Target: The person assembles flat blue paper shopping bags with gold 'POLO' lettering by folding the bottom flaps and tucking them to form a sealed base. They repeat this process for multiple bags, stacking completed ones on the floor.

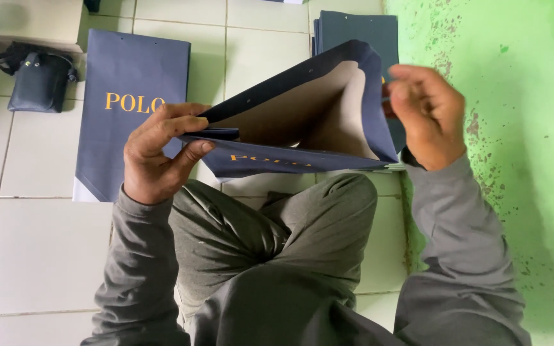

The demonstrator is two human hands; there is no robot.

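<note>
A dark blue paper bag (302,109) with gold lettering and a plain brown inside is held up above my lap, its mouth spread wide toward me. My left hand (158,150) pinches the bag's folded left edge between thumb and fingers. My right hand (428,115) grips the right edge of the bag's mouth, fingers curled over it. I sit cross-legged in grey trousers and grey sleeves on a white tiled floor.
A flat dark blue bag (123,122) with gold lettering lies on the tiles at the left. A stack of flat blue bags (357,29) lies at the top. A small black pouch (38,80) sits far left. A worn green wall (514,128) runs along the right.
</note>
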